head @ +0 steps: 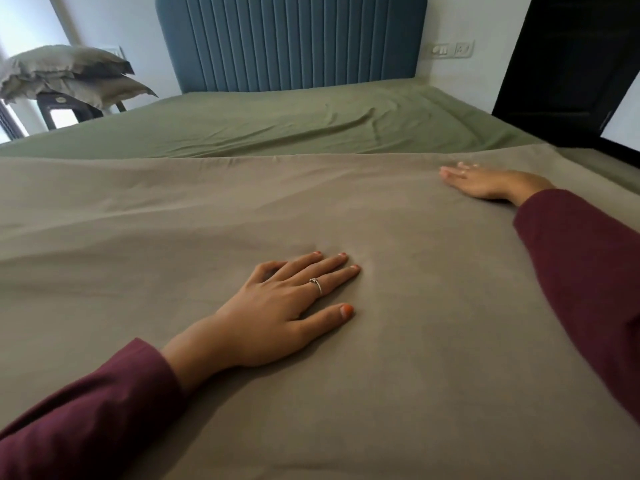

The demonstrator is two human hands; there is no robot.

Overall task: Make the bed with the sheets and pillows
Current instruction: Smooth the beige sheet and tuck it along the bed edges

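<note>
Both hands lie flat, fingers straight, grasping nothing. The left hand (277,306) presses the brown top sheet (173,237) toward the foot of the bed, well short of the headboard (294,39). The right hand (485,181) rests near the sheet's upper edge, closer to the headboard. The palms probably spread to smooth the cloth and hold it in place. The top sheet covers the half of the bed away from the headboard. Its upper hem runs across the bed, parallel to the headboard, and its length appears to run from headboard to foot. The green fitted sheet (277,123) lies bare and creased just below the headboard. Two pillows (69,74) sit stacked on a stool (62,105) beside the headboard's left end, presumably parked until the sheets are set.
</note>
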